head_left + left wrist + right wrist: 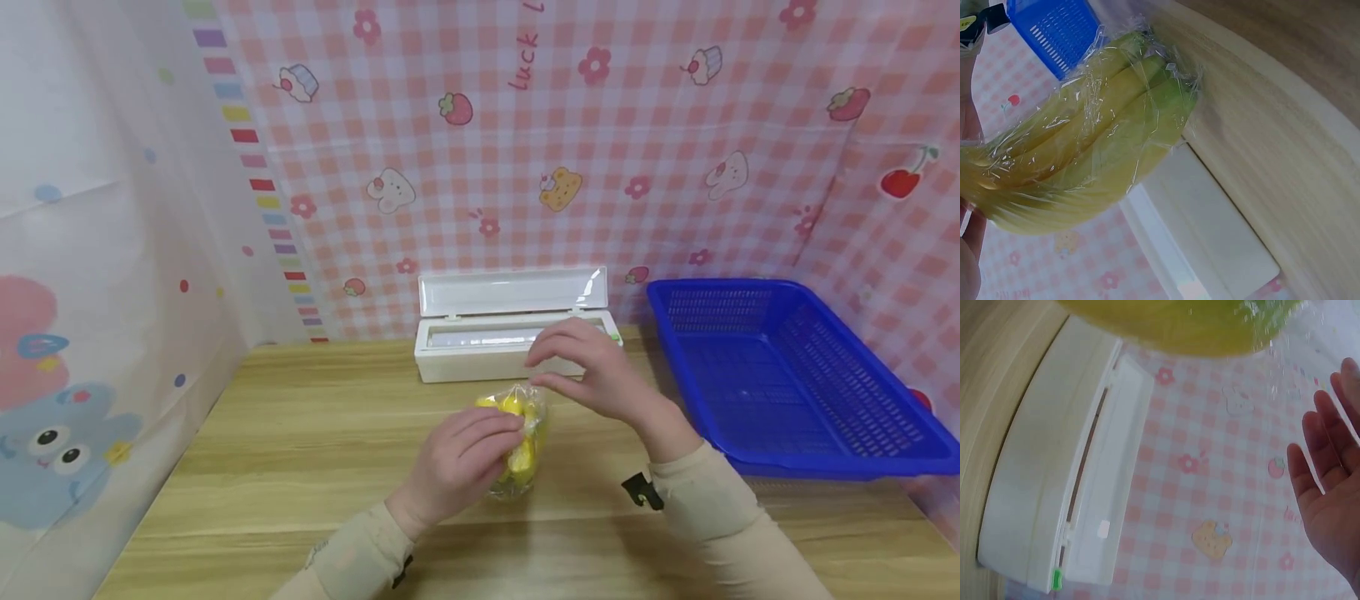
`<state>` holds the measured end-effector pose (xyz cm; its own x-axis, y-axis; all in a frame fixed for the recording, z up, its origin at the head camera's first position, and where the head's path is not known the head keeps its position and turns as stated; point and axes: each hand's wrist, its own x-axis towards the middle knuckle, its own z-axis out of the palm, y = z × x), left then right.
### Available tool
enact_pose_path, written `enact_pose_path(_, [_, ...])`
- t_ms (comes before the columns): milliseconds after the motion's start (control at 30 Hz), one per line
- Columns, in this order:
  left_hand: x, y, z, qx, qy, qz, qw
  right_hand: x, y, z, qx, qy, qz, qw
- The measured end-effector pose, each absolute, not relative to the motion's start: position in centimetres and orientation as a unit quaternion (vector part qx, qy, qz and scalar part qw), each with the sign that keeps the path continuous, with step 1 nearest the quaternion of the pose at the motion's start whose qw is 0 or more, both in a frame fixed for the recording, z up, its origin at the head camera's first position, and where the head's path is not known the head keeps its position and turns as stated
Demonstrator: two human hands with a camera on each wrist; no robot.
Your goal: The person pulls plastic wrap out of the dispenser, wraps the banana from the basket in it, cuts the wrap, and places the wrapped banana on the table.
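Note:
A bunch of bananas [521, 458], yellow with greener stem ends, is wrapped in clear plastic film. My left hand [465, 458] holds the bunch from the left, over the table; its fingers bend across the near side. The left wrist view shows the wrapped bananas [1085, 137] close up, with crinkled film around the stem end. To the upper right of the bunch, my right hand [592, 367] is raised with thumb and fingers apart. In the right wrist view this hand [1335, 481] has its fingers extended, with nothing in them.
Behind the bananas stands a long white cling film box [480, 362], its lid [513, 293] raised and a roll inside. A blue plastic basket [757, 392] occupies the right side. Patterned cloth [480, 167] hangs along the back of the wooden table [315, 433].

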<state>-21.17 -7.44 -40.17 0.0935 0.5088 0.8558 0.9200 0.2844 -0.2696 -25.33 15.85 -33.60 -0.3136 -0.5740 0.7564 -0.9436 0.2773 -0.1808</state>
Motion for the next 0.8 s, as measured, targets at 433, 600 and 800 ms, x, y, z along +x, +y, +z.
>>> enact_pose_path(433, [-20.8,-7.8,-40.4,-0.575,-0.631,-0.204,0.479,-26.1,18.7,-34.2,0.537,-0.736,0.36,0.201])
enact_pose_path(600, [-20.6,-7.9,-40.4,-0.582,-0.622,-0.205,0.481,-26.5,18.5,-34.6,0.553,-0.733,0.359,0.169])
enact_pose_path(800, [-20.4,-7.9,-40.4,-0.59,-0.618,-0.202,0.479,-26.4,18.3,-34.8,0.513,-0.765,0.373,0.108])
